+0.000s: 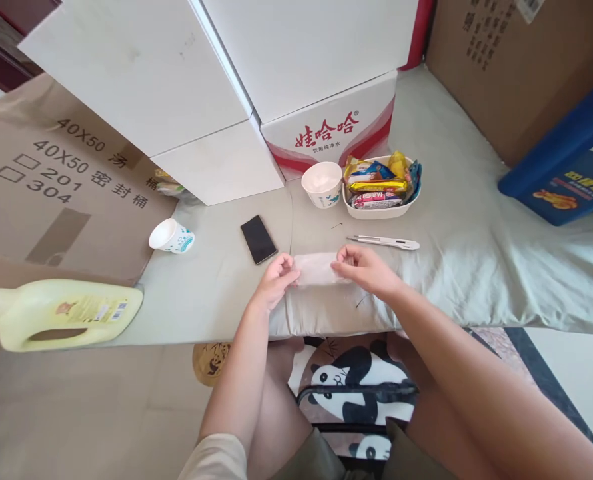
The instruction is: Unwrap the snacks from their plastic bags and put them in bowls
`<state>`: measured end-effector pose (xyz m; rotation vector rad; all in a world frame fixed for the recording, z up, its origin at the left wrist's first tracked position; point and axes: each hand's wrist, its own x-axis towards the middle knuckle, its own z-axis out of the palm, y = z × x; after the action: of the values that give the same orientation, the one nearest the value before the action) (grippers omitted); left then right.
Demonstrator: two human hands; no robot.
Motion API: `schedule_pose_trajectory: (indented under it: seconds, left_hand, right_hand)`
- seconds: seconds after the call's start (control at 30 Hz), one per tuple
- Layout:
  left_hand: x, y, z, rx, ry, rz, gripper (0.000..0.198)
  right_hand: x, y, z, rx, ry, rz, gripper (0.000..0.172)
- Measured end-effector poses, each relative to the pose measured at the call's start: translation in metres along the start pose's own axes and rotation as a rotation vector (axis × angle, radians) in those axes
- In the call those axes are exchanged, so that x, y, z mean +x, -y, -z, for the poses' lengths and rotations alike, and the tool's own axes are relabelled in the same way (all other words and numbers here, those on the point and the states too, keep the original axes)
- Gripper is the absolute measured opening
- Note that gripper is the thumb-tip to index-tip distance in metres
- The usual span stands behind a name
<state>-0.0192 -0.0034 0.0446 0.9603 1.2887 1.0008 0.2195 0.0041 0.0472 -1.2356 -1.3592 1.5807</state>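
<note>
The white sheet [317, 269] was spread between the two hands, to the right of the phone [258, 239] and slightly nearer the person. The left hand [275, 280] had the sheet's left end pinched between thumb and fingers, just beside the phone's near end. The right hand [364, 267], farther right of the phone, gripped the opposite end, its thumb lying over the sheet. Whether the sheet touched the cloth [211, 280] beneath could not be told.

Right of the phone, past the sheet, lay a white knife [389, 242]. Beyond the phone and to its right stood a paper cup [322, 187], next to a white tub [379, 213] of wrapped snacks [379, 183]. Left of the phone a second cup [171, 237] lay tilted; farther left and nearer was a yellow bottle [96, 308].
</note>
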Motion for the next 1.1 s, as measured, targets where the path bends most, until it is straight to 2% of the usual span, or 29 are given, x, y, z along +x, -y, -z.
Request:
schedule_pose_trajectory:
  seconds: [0.1, 0.13, 0.17, 0.2, 0.27, 0.33, 0.43, 0.5, 0.57, 0.63, 0.7, 0.77, 0.83, 0.9, 0.97, 1.03, 1.1]
  left_hand:
    - [0.005, 0.006, -0.002, 0.196, -0.348, -0.199, 0.035]
    - [0.006, 0.007, -0.004, 0.238, -0.413, -0.261, 0.03]
    - [0.007, 0.007, -0.007, 0.277, -0.43, -0.304, 0.026]
    - [0.007, 0.006, -0.011, 0.31, -0.405, -0.324, 0.023]
    - [0.009, 0.003, -0.024, 0.333, -0.295, -0.306, 0.025]
    - [0.012, 0.0, -0.04, 0.284, -0.16, -0.243, 0.037]
    - [0.017, -0.004, -0.062, 0.129, 0.038, -0.174, 0.058]
    - [0.021, -0.008, -0.068, 0.084, 0.112, -0.157, 0.062]
    - [0.027, -0.015, -0.068, 0.152, 0.111, -0.156, 0.058]
    - [0.037, -0.028, -0.061, 0.303, 0.014, -0.211, 0.048]
    - [0.055, -0.047, -0.052, 0.462, -0.148, -0.326, 0.038]
    - [0.079, -0.071, -0.045, 0.588, -0.289, -0.437, 0.027]
    - [0.107, -0.097, -0.044, 0.728, -0.362, -0.516, 0.018]
    - [0.136, -0.12, -0.053, 1.021, -0.43, -0.602, 0.014]
    - [0.163, -0.136, -0.07, 1.343, -0.396, -0.616, 0.007]
    - [0.188, -0.142, -0.09, 1.58, -0.219, -0.469, 0.014]
    - [0.21, -0.141, -0.107, 1.561, -0.022, -0.277, 0.027]
  right_hand:
    - [0.004, -0.003, 0.003, -0.355, -0.3, 0.044, 0.066]
    - [0.005, -0.003, 0.003, -0.422, -0.357, 0.078, 0.071]
    - [0.006, -0.003, 0.003, -0.462, -0.385, 0.121, 0.07]
    - [0.006, -0.002, 0.002, -0.474, -0.395, 0.166, 0.061]
    - [0.007, -0.001, 0.0, -0.435, -0.383, 0.249, 0.03]
    - [0.008, 0.002, -0.004, -0.329, -0.342, 0.31, 0.005]
    - [0.01, 0.008, -0.012, 0.001, -0.184, 0.281, 0.015]
    - [0.012, 0.013, -0.016, 0.317, -0.037, 0.196, 0.018]
    - [0.014, 0.018, -0.017, 0.591, 0.05, 0.086, 0.02]
    - [0.016, 0.021, -0.015, 0.69, 0.001, -0.035, 0.022]
    - [0.018, 0.023, -0.01, 0.626, -0.145, -0.142, 0.02]
    - [0.019, 0.023, -0.004, 0.544, -0.23, -0.2, 0.017]
    - [0.019, 0.023, -0.001, 0.511, -0.21, -0.2, 0.016]
    - [0.019, 0.022, 0.001, 0.479, -0.169, -0.156, 0.018]
    - [0.02, 0.021, 0.002, 0.436, -0.157, -0.114, 0.02]
    - [0.021, 0.021, 0.002, 0.412, -0.157, -0.106, 0.021]
    - [0.022, 0.02, 0.003, 0.405, -0.15, -0.11, 0.02]
